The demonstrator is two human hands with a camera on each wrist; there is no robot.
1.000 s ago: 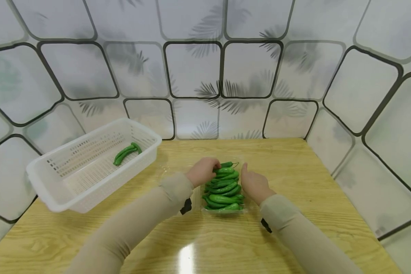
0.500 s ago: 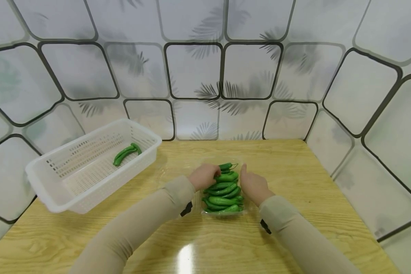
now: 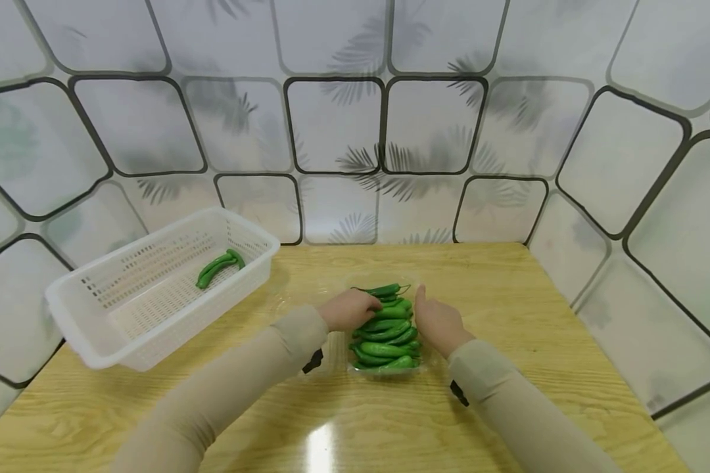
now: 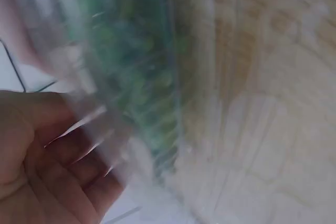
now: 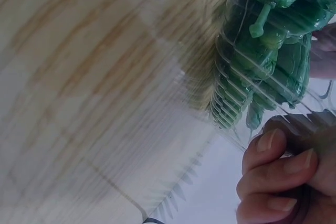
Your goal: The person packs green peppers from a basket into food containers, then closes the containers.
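Long green chili peppers (image 3: 384, 349) lie stacked crosswise in a clear plastic container (image 3: 384, 372) at the table's middle. My left hand (image 3: 349, 310) reaches over its left side, with fingertips at the end of a green chili pepper (image 3: 393, 313) near the top of the stack. In the left wrist view the fingers (image 4: 68, 177) bend loosely beside the blurred plastic; the contact itself is hidden. At the container's right wall, my right hand (image 3: 442, 322) holds on with the thumb up along the rim and its other fingers (image 5: 273, 177) curled outside.
A white perforated plastic basket (image 3: 165, 322) stands at the left, with a few green chili peppers (image 3: 215, 266) on its floor. The container's transparent lid (image 3: 296, 295) appears spread out to the left, hard to make out. Patterned cloth or wallpaper surrounds the wooden table (image 3: 497, 276).
My left hand has come slightly nearer along the stack, and the pepper at its fingertips has shifted with it. The topmost pepper shows more fully. My right hand has stayed put.
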